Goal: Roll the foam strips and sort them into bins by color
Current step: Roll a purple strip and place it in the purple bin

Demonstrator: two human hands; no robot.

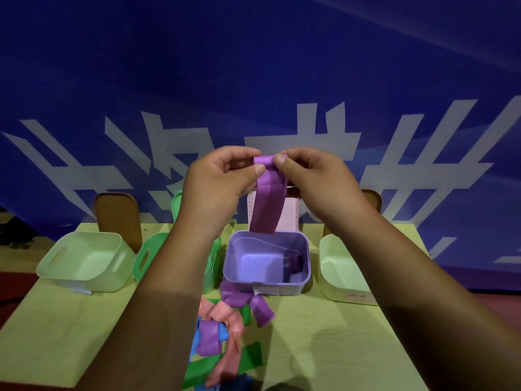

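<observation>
Both hands are raised above the purple bin [282,289], pinching the top end of a purple strip [266,204]. The left hand [225,176] holds one edge between thumb and fingers and the right hand [313,176] holds the other, with the end just folded over. The rest of the strip hangs straight down, its free end just above the bin's back rim.

This looks like the very start of the rolling step: only the first turn is formed. The next move calls for winding the end over itself evenly, keeping the edges lined up so the roll does not cone. After that, the roll drops into the bin directly below.

Inside the bin, at its right wall, sits what looks like one rolled purple piece [294,263]. In front of the bin, a mixed pile of strips [225,328] lies unrolled on the surface [324,348].
</observation>
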